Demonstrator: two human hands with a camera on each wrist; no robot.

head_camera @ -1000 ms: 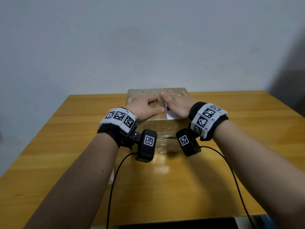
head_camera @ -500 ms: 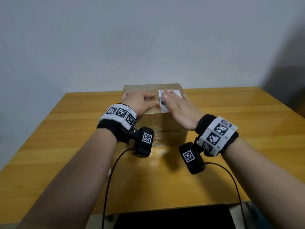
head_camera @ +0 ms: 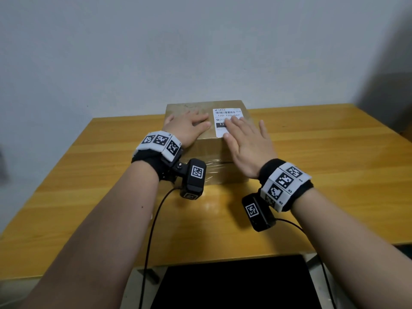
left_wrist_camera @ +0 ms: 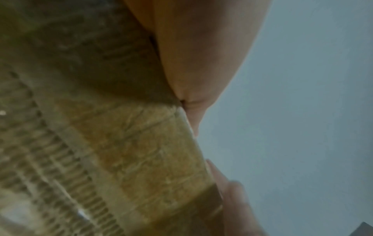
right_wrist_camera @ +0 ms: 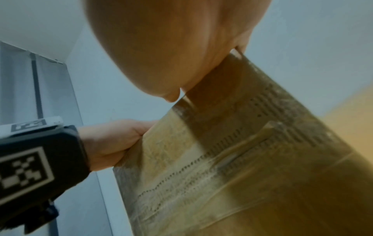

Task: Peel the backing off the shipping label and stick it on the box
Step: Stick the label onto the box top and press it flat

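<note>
Left hand [head_camera: 188, 128] flat on cardboard box [head_camera: 207, 150] top | right hand [head_camera: 247, 144] nearer, fingers straight over shipping label [head_camera: 226, 117] | label's long axis runs away from hands, bench [head_camera: 323, 152] beneath

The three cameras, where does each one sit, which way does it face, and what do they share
Head: above, facing forward and down at the box on the table; both forearms, left hand, right hand on the label.
Left wrist: under the wrist, looking up along the palm at the box side.
Right wrist: likewise; also sees the left hand.
Shared: the box.
</note>
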